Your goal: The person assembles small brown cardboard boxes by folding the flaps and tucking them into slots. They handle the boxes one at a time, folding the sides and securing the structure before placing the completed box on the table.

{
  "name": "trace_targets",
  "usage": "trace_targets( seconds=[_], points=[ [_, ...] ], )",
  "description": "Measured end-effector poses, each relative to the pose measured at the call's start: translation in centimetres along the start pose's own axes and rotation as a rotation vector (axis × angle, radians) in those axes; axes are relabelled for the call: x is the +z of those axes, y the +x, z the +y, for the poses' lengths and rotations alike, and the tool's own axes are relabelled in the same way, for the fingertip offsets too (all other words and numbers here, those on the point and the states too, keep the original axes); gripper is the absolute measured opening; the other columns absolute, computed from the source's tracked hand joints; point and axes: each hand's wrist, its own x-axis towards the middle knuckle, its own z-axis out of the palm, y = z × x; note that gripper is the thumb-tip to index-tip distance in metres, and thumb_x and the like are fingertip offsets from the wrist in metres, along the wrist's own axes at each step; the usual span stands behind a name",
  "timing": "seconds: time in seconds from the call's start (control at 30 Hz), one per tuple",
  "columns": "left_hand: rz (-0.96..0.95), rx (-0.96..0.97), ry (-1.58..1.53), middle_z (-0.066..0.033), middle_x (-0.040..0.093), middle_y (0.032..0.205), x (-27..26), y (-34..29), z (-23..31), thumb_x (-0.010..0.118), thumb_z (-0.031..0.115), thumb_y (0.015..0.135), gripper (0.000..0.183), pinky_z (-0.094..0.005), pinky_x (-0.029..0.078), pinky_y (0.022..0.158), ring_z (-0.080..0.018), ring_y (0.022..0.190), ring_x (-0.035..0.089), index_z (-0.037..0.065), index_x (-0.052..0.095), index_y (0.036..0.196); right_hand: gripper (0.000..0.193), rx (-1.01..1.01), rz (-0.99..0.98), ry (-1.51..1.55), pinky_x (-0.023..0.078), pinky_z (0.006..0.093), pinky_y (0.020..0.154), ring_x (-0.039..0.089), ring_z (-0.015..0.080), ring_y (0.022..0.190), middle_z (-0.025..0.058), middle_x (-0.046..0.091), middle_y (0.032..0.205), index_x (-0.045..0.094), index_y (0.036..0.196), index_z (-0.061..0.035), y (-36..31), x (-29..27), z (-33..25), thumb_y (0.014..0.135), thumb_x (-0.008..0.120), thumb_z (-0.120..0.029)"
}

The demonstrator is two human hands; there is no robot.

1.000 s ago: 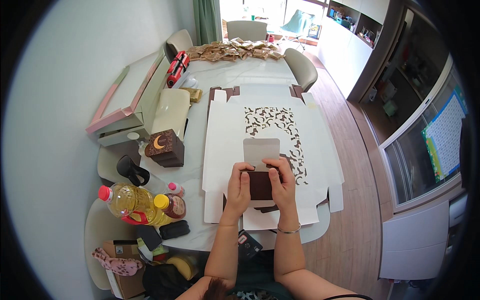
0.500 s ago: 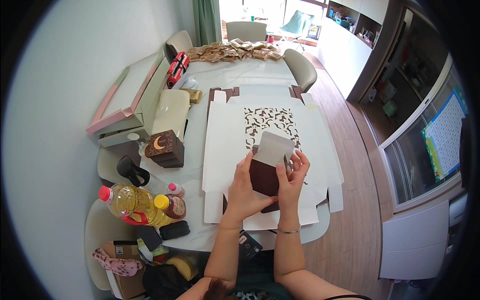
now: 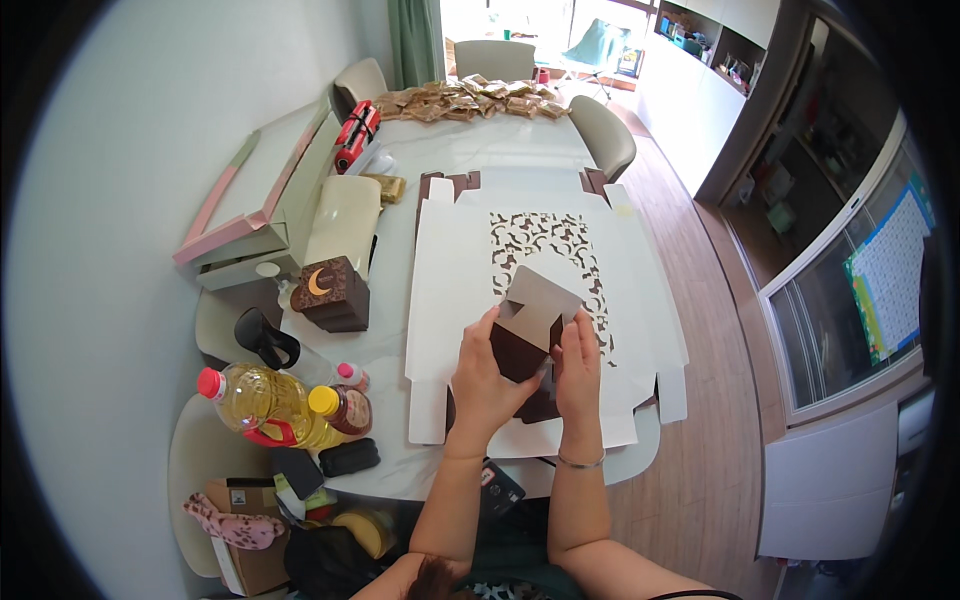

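Between my two hands is a small dark brown cardboard box (image 3: pixel 518 350), tilted, with its pale inner flap standing up at the far side. My left hand (image 3: pixel 487 378) grips its left side, thumb along the lower edge. On the right side my right hand (image 3: pixel 576 372) presses its fingers against the box wall. Beneath lies a large flat white card sheet (image 3: pixel 447 300) with a cut-out pattern showing dark brown through it. Another dark brown piece (image 3: pixel 541 405) shows partly under my hands; its shape is mostly hidden.
Left on the marble-look table (image 3: pixel 390 400) stand a stack of brown boxes (image 3: pixel 335 295) with a crescent, a black-handled jug (image 3: pixel 268 340), an oil bottle (image 3: pixel 262 405) and a yellow-capped bottle (image 3: pixel 345 408). Many wrapped packets (image 3: pixel 470 100) lie at the far end. A phone (image 3: pixel 500 482) is near the front edge.
The box has turned and tipped between my hands, so its open top and side flaps show more. My right fingers have shifted lower along its right side.
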Motion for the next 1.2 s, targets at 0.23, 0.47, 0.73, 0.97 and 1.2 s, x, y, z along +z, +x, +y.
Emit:
trace_targets(
  seconds=[0.23, 0.47, 0.73, 0.97, 1.2],
  points=[
    [0.018, 0.111, 0.019, -0.0128, 0.052, 0.121, 0.2, 0.0, -0.4, 0.086, 0.012, 0.057, 0.091, -0.0393, 0.054, 0.080, -0.0332, 0.106, 0.058, 0.012, 0.036, 0.133, 0.027, 0.022, 0.070, 0.011, 0.050, 0.0260, 0.083, 0.062, 0.0114, 0.094, 0.0072, 0.067, 0.105, 0.062, 0.118, 0.0034, 0.0, -0.1, 0.1, 0.092, 0.061, -0.004],
    [-0.006, 0.208, 0.086, -0.0119, 0.049, 0.130, 0.2, -0.1, -0.8, 0.084, 0.007, 0.054, 0.089, -0.0398, 0.055, 0.080, -0.0337, 0.113, 0.054, 0.012, 0.038, 0.130, 0.021, 0.047, 0.122, -0.045, 0.051, 0.0229, 0.076, 0.062, 0.0090, 0.086, 0.0039, 0.069, 0.098, 0.067, 0.111, 0.0025, -0.3, 0.3, -0.1, 0.092, 0.060, -0.001],
    [0.068, 0.195, 0.052, -0.0121, 0.048, 0.130, 0.6, 0.0, -0.9, 0.085, 0.012, 0.055, 0.087, -0.0394, 0.055, 0.077, -0.0341, 0.110, 0.055, 0.012, 0.040, 0.130, 0.028, -0.382, -0.111, -0.517, 0.050, 0.0311, 0.089, 0.063, 0.0220, 0.104, 0.0152, 0.065, 0.118, 0.066, 0.114, 0.0017, 0.0, 1.3, -0.7, 0.088, 0.061, -0.006],
    [0.122, 0.176, 0.061, -0.0112, 0.048, 0.131, 0.8, -0.2, -0.3, 0.086, 0.015, 0.055, 0.090, -0.0390, 0.055, 0.076, -0.0332, 0.109, 0.055, 0.012, 0.040, 0.132, 0.033, -0.438, -0.153, -0.487, 0.048, 0.0350, 0.094, 0.061, 0.0279, 0.110, 0.0179, 0.061, 0.124, 0.066, 0.115, 0.0013, 0.0, 1.0, -0.9, 0.089, 0.060, -0.019],
    [0.095, 0.157, 0.089, -0.0125, 0.052, 0.127, 0.4, 0.1, 0.3, 0.088, 0.013, 0.057, 0.092, -0.0391, 0.053, 0.084, -0.0329, 0.111, 0.055, 0.010, 0.038, 0.134, 0.026, -0.366, -0.084, -0.382, 0.049, 0.0325, 0.092, 0.060, 0.0227, 0.109, 0.0153, 0.062, 0.122, 0.066, 0.113, 0.0012, 0.0, 0.9, -0.7, 0.087, 0.062, -0.003]
  ],
)
